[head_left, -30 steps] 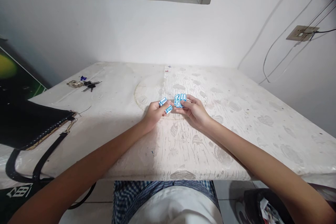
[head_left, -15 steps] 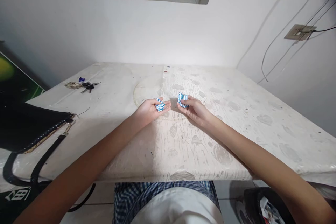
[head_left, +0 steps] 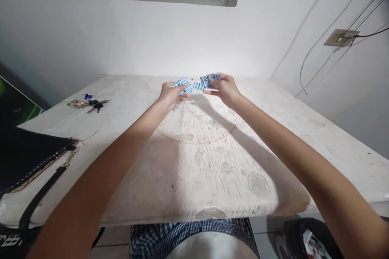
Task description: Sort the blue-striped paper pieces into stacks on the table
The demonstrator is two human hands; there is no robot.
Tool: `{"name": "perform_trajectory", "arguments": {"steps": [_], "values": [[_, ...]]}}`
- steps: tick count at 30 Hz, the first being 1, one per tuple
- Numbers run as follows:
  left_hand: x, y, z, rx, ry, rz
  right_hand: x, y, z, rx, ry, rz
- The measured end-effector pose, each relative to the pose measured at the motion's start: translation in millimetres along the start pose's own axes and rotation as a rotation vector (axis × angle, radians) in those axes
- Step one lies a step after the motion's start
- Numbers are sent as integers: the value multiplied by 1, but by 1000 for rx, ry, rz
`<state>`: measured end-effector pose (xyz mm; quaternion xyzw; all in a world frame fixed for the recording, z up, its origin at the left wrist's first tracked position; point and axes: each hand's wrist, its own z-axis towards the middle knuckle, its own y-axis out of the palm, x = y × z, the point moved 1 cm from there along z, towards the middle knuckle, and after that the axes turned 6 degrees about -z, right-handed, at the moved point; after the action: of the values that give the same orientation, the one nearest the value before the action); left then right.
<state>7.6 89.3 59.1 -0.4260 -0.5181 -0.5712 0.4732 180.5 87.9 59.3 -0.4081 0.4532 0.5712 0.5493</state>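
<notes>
Small white pieces with blue stripes, like little cards or paper slips, are in both hands above the far part of the table. My left hand is closed on several loose striped pieces, its thumb lying across them. My right hand pinches a spread bunch of similar pieces. Between the hands, one striped piece sticks out beside the right-hand bunch; whether it is held or loose I cannot tell. Thin blue slivers show against the tabletop below.
A bunch of keys and a small blue object lie at the left. A black bag with a strap rests at the left edge. A bin stands on the floor at lower right. A socket with wires is on the wall.
Both hands have moved up and away from me. The striped pieces, compact before, are now spread out, and one shows between the hands. Blue slivers have appeared over the tabletop.
</notes>
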Motion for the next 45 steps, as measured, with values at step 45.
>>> {"name": "perform_trajectory", "arguments": {"steps": [45], "values": [[-21,-54,32,-577,-123,1005,72,22,1,-272,186,-1372]]}}
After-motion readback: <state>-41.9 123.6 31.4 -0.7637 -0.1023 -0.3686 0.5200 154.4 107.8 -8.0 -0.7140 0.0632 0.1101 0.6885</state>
